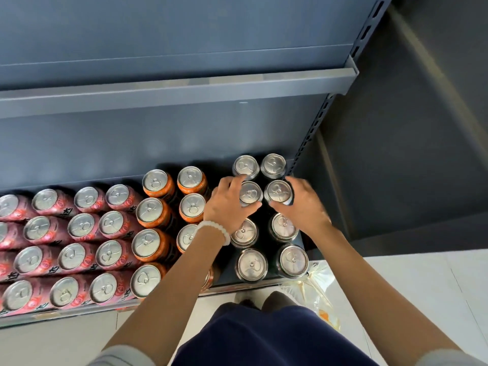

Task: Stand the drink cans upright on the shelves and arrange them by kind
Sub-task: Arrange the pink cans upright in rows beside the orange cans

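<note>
Two black cans stood side by side in the second row from the back at the right end of the lower shelf [264, 285], each gripped by one of a person's hands. The left hand [227, 207] curled its fingers and thumb around the left black can [250, 192]; the right hand [303, 204] wrapped the right black can [277, 191] the same way. Six more black cans [250, 265] stood upright around them in two columns. Just to the left stood two columns of orange cans [151, 211], and beyond those a block of pink cans [81, 225], all upright. A white bead bracelet [215, 229] circled the left wrist. The upper shelf [171, 95] stood above, and a clear plastic bag [314, 291] lay on the floor by the shelf's right corner.
</note>
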